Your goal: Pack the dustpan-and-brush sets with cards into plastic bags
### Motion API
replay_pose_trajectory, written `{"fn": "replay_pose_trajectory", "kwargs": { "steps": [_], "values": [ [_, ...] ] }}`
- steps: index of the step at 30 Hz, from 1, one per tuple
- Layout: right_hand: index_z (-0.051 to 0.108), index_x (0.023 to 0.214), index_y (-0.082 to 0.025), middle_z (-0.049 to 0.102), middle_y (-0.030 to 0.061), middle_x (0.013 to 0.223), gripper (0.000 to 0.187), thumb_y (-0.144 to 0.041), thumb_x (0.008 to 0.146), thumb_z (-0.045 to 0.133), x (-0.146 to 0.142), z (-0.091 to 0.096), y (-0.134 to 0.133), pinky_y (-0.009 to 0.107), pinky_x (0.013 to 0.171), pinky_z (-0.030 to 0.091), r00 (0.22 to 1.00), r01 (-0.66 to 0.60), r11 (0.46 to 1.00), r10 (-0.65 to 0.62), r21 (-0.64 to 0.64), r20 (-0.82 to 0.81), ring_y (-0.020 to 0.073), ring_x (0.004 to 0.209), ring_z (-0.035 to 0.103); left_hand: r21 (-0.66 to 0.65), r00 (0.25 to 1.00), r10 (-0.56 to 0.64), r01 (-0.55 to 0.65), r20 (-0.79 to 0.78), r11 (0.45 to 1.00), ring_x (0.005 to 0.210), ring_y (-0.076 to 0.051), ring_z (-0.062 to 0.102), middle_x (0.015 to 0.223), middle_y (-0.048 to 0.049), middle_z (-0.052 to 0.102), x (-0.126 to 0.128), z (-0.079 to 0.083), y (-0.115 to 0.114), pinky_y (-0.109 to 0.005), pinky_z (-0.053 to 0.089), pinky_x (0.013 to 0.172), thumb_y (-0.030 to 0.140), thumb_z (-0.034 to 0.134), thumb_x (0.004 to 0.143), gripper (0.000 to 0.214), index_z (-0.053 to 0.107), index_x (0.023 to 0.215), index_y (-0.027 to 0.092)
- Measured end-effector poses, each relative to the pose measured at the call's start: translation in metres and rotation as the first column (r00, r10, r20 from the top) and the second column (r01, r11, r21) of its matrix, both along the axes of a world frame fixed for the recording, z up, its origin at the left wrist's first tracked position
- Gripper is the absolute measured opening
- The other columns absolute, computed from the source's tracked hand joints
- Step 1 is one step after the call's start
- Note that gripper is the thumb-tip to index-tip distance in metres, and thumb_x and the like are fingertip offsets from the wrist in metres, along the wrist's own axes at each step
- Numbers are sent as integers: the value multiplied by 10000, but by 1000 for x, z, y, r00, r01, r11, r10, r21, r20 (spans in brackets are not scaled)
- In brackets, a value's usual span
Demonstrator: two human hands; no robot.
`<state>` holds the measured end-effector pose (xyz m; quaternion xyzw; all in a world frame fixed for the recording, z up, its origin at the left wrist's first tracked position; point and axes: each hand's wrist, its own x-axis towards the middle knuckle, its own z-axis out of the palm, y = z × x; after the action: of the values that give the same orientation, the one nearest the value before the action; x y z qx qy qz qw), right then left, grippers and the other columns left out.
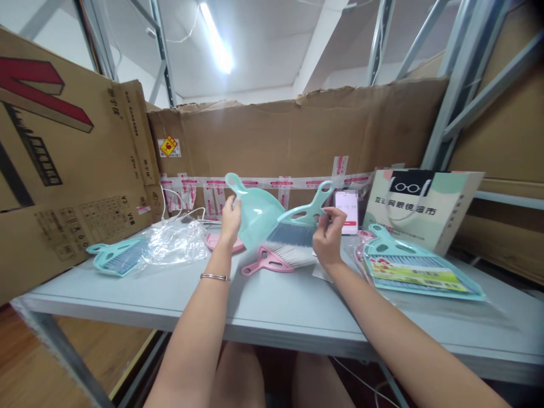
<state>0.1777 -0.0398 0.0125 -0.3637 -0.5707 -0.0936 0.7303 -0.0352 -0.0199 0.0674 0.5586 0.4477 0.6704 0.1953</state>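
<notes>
My left hand [231, 220] grips a mint-green dustpan [260, 212] by its left side, holding it tilted above the table. In my right hand [329, 235] is a mint-green hand brush [304, 213] with dark grey-blue bristles, its bristle side pointing down and its left end close to the dustpan's edge. Below them on the table lies a pink hand brush [268, 260] with white bristles. A pink dustpan [213, 242] rests behind my left wrist, partly hidden by it.
Left on the table are another mint-green brush and dustpan set [121, 256] and crumpled clear plastic [174, 243]. A wrapped mint-green set [419, 269] lies right, before a paper bag [419, 209]. A phone [347, 211] stands at the back against a cardboard wall [263, 141].
</notes>
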Motion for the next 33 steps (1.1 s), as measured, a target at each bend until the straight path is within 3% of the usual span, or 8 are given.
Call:
{"fn": "replay_pose_trajectory", "kwargs": {
  "steps": [3, 5, 12, 17, 23, 28, 30, 33],
  "values": [
    [420, 1034, -211, 484, 59, 928, 175, -270, 884, 351, -4, 0, -5, 342, 797, 426, 995, -47, 998, 49, -28, 83, 169, 848, 511, -153, 952, -305, 305, 27, 940, 1027, -229, 567, 1127, -105, 620, 13, -3, -7, -317, 452, 846, 355, 512, 810, 382, 578, 1127, 153],
    [444, 1031, -210, 502, 62, 925, 184, -287, 876, 384, -10, -1, -6, 360, 830, 415, 988, -46, 997, 53, -55, 143, 185, 891, 510, -197, 904, -425, 425, 47, 883, 932, -217, 602, 1022, -97, 664, 21, -5, -12, -309, 474, 789, 371, 522, 805, 377, 601, 1106, 157],
    [530, 899, -209, 575, 66, 872, 121, -207, 839, 425, -20, -4, -5, 350, 797, 419, 977, -17, 979, 60, -204, 206, 211, 866, 539, -260, 802, -595, 564, -55, 784, 998, -211, 569, 1039, -94, 655, 36, -14, -17, -306, 437, 846, 476, 485, 814, 435, 623, 1074, 156],
    [573, 861, -180, 533, 85, 883, 124, -213, 821, 461, -20, -4, -4, 381, 832, 385, 976, 112, 981, -78, -161, 205, 228, 895, 499, -290, 721, -669, 611, -181, 737, 1007, -224, 559, 1095, -92, 629, 39, -15, -22, -335, 417, 878, 401, 631, 723, 432, 611, 1077, 155],
    [590, 836, -175, 505, 90, 919, 148, -269, 814, 478, -25, -7, -7, 410, 833, 336, 950, 276, 928, -225, -251, 215, 241, 895, 471, -297, 665, -717, 656, -210, 694, 1100, -234, 503, 1184, -101, 580, 41, -14, -27, -346, 369, 944, 265, 679, 676, 452, 586, 1100, 144],
    [512, 957, -165, 542, 104, 964, 287, -394, 785, 504, -23, -5, -6, 399, 822, 357, 971, 229, 930, -199, -289, 130, 250, 942, 500, -355, 704, -688, 606, -177, 712, 1040, -230, 527, 1146, -112, 596, 40, -12, -27, -340, 394, 894, 321, 593, 756, 377, 593, 1073, 117],
    [490, 1031, -169, 587, 103, 967, 358, -420, 775, 515, -18, -2, -6, 385, 792, 388, 984, 159, 916, -115, -370, 137, 246, 907, 544, -369, 722, -669, 582, -178, 725, 1009, -225, 536, 1115, -107, 608, 40, -12, -26, -331, 403, 873, 343, 573, 768, 368, 601, 1054, 113],
    [559, 1029, -215, 650, 76, 997, 274, -368, 821, 467, -12, 1, -8, 358, 797, 418, 964, 51, 863, 89, -502, 251, 233, 917, 589, -382, 729, -649, 549, -215, 743, 983, -217, 537, 1090, -98, 618, 39, -13, -25, -318, 405, 857, 358, 537, 787, 366, 607, 1043, 106]
  ]
}}
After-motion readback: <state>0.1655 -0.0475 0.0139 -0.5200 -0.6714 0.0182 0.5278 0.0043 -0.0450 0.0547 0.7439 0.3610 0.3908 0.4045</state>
